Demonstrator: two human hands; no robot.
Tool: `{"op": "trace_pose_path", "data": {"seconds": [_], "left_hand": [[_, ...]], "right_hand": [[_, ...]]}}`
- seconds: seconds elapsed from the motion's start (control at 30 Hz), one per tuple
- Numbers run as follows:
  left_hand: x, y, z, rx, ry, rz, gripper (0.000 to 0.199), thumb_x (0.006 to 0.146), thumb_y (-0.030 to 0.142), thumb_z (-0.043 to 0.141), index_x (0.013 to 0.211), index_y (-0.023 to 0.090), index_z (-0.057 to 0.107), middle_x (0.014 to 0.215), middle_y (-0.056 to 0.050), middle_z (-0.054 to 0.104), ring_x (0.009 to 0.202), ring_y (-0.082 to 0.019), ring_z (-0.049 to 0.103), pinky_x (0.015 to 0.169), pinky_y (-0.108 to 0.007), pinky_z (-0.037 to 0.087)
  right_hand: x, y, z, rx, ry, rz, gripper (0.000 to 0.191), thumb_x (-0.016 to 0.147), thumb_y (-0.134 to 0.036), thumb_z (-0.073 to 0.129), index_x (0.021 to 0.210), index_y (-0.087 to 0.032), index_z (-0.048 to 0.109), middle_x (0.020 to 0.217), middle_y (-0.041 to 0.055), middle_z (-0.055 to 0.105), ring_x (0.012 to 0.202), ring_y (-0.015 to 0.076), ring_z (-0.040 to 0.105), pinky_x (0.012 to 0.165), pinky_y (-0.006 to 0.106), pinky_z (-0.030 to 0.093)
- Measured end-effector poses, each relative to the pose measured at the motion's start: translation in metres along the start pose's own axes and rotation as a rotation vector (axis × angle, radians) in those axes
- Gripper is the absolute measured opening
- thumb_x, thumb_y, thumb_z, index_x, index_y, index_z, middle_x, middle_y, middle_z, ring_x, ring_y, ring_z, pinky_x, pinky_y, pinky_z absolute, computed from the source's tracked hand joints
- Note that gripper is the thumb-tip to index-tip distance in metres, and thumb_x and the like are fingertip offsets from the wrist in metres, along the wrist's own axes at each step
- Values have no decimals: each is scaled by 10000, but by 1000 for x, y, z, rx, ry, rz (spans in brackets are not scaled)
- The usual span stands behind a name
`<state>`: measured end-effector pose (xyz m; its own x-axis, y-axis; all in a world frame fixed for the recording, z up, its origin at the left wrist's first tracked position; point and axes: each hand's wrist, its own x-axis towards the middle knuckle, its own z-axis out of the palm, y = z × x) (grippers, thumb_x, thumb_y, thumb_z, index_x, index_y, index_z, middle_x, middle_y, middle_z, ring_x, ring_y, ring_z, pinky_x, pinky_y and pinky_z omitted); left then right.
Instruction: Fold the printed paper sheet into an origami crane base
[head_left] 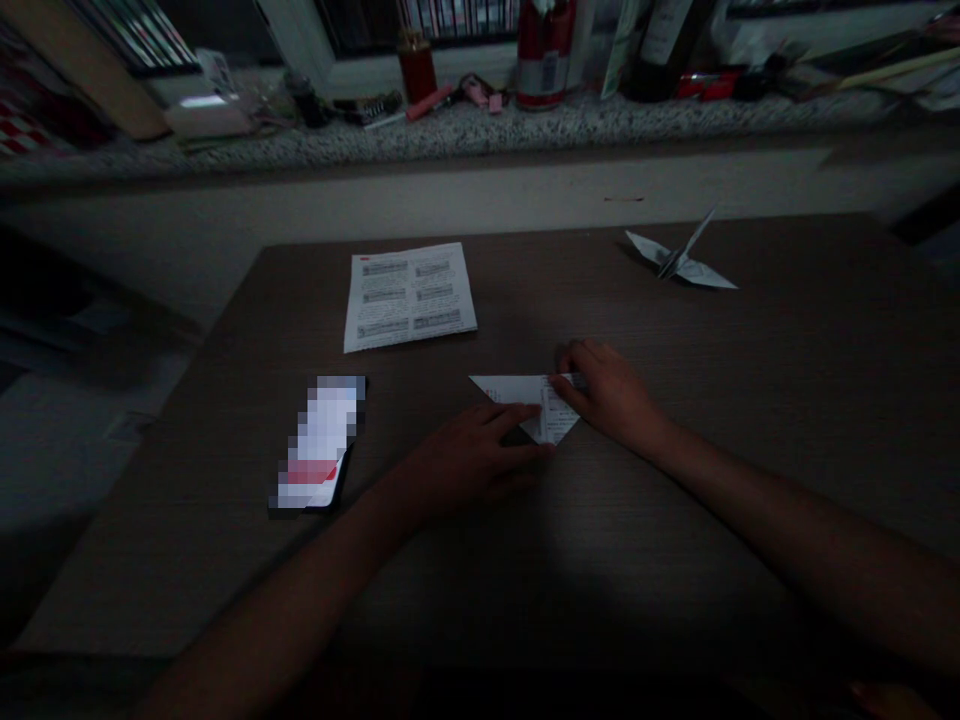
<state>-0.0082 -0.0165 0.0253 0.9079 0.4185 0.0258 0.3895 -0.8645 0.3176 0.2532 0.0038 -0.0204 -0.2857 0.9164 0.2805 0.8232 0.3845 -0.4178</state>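
A folded printed paper (514, 388) lies on the table, shaped like a triangle with its point toward me. My left hand (480, 455) reaches in from the left, fingers stretched out, the fingertips resting on the paper's lower part. At the right corner, my right hand (611, 390) pinches the paper, thumb on top and fingers curled behind the far edge. That corner is hidden under the hand. Farther back on the right stands a paper crane (682, 264) with its wings spread.
A printed sheet (412, 297) lies at the back left of the table (810, 400). Nearer on the left is a phone (319, 445) with its screen lit and blurred. Behind the table, a granite sill (465, 130) carries a red can (545, 55), a dark bottle (664, 45) and clutter.
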Motion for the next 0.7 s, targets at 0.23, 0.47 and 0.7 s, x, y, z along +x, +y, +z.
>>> {"op": "trace_pose_path", "data": {"seconds": [0.23, 0.47, 0.7], "left_hand": [[3, -4, 5, 33, -8, 19, 411, 1051, 351, 550, 1457, 291, 558, 1612, -53, 459, 1422, -325, 464, 1125, -534, 436], [2, -2, 4, -18, -15, 3, 591, 993, 571, 583, 1501, 276, 518, 1640, -73, 414, 1529, -344, 323, 1214, -540, 334], [3, -1, 3, -39, -10, -13, 595, 983, 556, 610, 1508, 296, 511, 1630, -70, 430, 1516, -338, 351, 1192, -545, 367]], "right_hand": [[0, 0, 0, -33, 3, -14, 93, 992, -311, 530, 971, -222, 545, 973, 109, 623, 909, 295, 575, 816, 412, 438], [-1, -4, -3, -30, 27, -24, 123, 1001, -320, 531, 985, -209, 583, 983, 117, 616, 914, 293, 588, 808, 414, 469], [-25, -19, -26, -100, 24, -145, 420, 1051, -371, 474, 1416, -177, 546, 1438, 194, 577, 1345, 363, 522, 1078, 576, 442]]}}
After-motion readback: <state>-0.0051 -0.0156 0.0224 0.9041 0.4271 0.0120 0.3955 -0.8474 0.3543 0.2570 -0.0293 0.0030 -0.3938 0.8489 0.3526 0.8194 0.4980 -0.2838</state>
